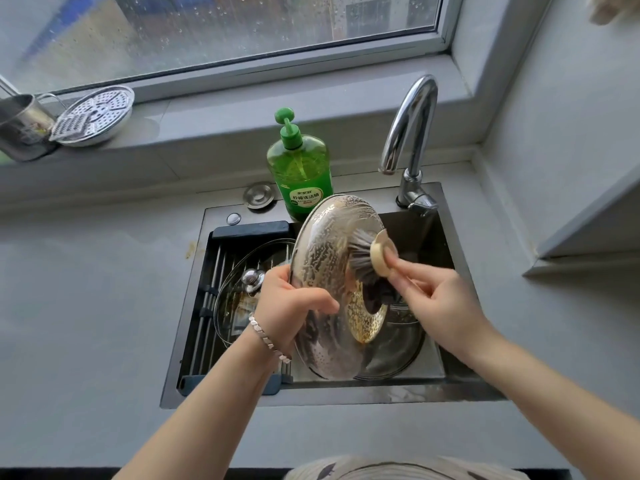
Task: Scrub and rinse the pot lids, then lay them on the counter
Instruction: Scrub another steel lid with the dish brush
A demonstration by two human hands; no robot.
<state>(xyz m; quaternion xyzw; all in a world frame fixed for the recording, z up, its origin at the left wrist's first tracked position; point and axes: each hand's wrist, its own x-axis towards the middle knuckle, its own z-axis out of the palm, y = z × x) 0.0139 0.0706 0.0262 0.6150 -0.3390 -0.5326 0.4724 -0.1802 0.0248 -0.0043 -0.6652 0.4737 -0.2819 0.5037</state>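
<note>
- Currently, right hand [436, 299] is pinching the scrub brush [372, 258], its bristles pressing the sudsy steel lid [325, 271].
- Left hand [291, 306] is gripping that lid's rim, tilting it above the sink [346, 393].
- Glass lid [239, 306] is lying on the sink's drain rack [221, 268], seemingly awaiting scrubbing.
- Rinsing and laying on the counter [86, 306] are remaining.

We found the scene lit by soft grey daylight from the window [221, 26] behind the sink [346, 396]; its glass was spotted with drops and the view through it blurred. Shadows around the sink were faint and soft-edged. Glare streaked the tap [420, 95] behind the sink. The brush [367, 254] over the sink looked slightly smeared. Far from the sink, straight lines bowed towards the frame edges.
</note>
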